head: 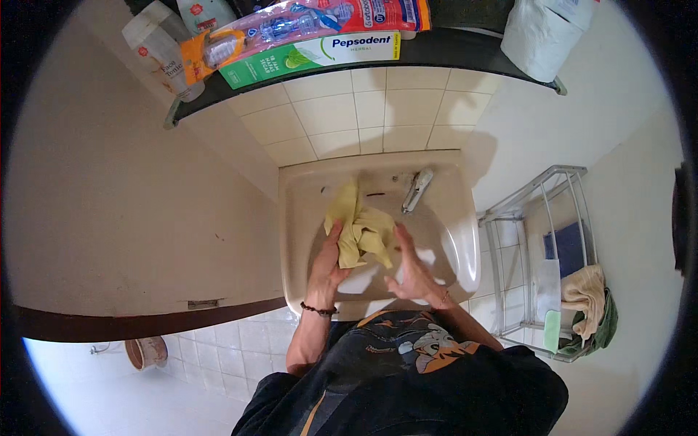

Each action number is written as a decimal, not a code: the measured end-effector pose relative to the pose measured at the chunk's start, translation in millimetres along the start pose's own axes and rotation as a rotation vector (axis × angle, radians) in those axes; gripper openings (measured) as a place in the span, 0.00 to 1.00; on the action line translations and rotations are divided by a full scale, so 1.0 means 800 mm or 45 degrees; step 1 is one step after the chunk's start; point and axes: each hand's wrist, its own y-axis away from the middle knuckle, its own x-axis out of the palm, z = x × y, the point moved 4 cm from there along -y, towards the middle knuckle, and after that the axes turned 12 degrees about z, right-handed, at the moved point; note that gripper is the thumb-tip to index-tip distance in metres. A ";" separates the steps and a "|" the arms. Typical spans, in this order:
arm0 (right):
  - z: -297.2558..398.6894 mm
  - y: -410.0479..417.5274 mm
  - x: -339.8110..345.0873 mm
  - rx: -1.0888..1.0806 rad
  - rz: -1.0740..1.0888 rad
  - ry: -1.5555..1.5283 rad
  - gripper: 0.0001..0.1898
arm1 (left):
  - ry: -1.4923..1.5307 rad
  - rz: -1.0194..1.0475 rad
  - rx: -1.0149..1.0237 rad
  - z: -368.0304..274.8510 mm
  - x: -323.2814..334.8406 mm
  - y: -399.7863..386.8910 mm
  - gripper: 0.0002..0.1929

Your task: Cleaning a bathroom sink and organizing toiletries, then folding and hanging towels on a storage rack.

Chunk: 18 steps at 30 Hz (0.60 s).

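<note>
A crumpled yellow cloth [364, 231] is held up over the basin of a beige washbasin [289, 234]. My left hand [329, 259] grips its lower left side, with the thumb on top and a dark beaded bracelet at the wrist. My right hand [410, 267] is just right of the cloth, fingers apart; its fingertips are near the cloth's right edge, and whether they touch it I cannot tell. Behind the cloth, a chrome tap [417, 189] stands at the back right of the washbasin.
Above the basin, a dark shelf [463, 52] bears a toothpaste box [311, 59], packaged toothbrushes [294, 27], a face toner bottle [163, 52] and toilet paper rolls [545, 38]. At right, a metal rack [499, 272] holds cloths [583, 297]. A wall lies close on the left.
</note>
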 end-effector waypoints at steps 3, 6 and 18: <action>-0.013 0.004 0.040 0.073 -0.039 -0.187 0.59 | 0.358 -0.018 0.029 0.022 -0.005 0.004 0.18; -0.090 -0.018 0.092 0.105 -0.061 -0.647 0.52 | 0.459 -0.089 -0.077 0.054 0.033 0.010 0.20; -0.022 -0.086 0.008 -0.389 -0.094 -0.112 0.25 | 0.715 0.378 -0.357 0.054 0.070 0.039 0.26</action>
